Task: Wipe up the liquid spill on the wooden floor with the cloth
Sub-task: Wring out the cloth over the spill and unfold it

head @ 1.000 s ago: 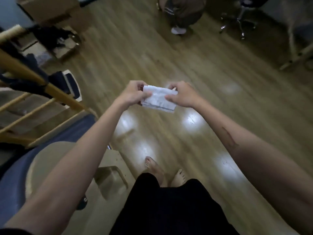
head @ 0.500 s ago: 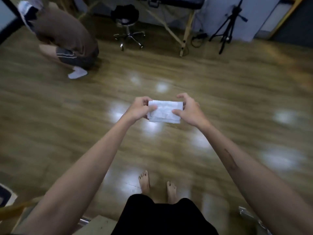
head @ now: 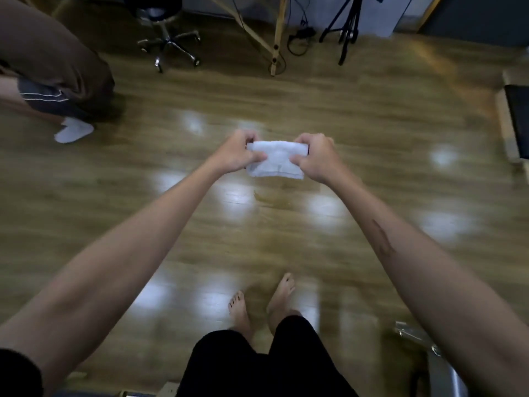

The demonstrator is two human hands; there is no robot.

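We hold a folded white cloth [head: 274, 159] in both hands above the wooden floor [head: 372, 133].

Our left hand [head: 237, 151] pinches the cloth's left edge, thumb over fingers, and our right hand [head: 313, 156] clamps its right edge the same way; the cloth is a soft, nubby terry rectangle stretched flat between them. Just beyond it at six o'clock lies the spill [head: 272, 199], a thin, glossy amber puddle on smooth, shiny planks dotted with pale light reflections. Our bare feet [head: 282, 296] stand nearer us. At eleven o'clock a chrome star-base stool [head: 169, 44]; at one o'clock a black tripod [head: 347, 27]; at ten o'clock a crouching person [head: 51, 67].
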